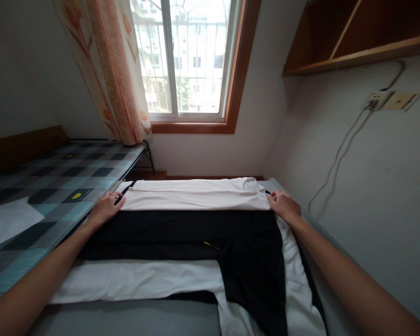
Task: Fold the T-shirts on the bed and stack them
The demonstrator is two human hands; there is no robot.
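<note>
A black-and-white jacket [192,231] lies spread on a grey surface. It has a short yellow strip on its black part. Along its far side runs a white folded band of the cloth. My left hand [107,206] is closed on the left end of this band, thumb and fingers at the edge. At the band's right end, my right hand [285,205] pinches the cloth between thumb and fingers. Nearer to me, a white-and-black part of the jacket hangs toward the lower edge of the view, where it is cut off.
On the left stands a bed with a checked mattress [101,161] and a white sheet of paper [10,221]. The grey surface [133,319] shows below the jacket. A curtain [115,70] hangs by the window. A cable [339,151] runs down the right wall from a socket [380,99].
</note>
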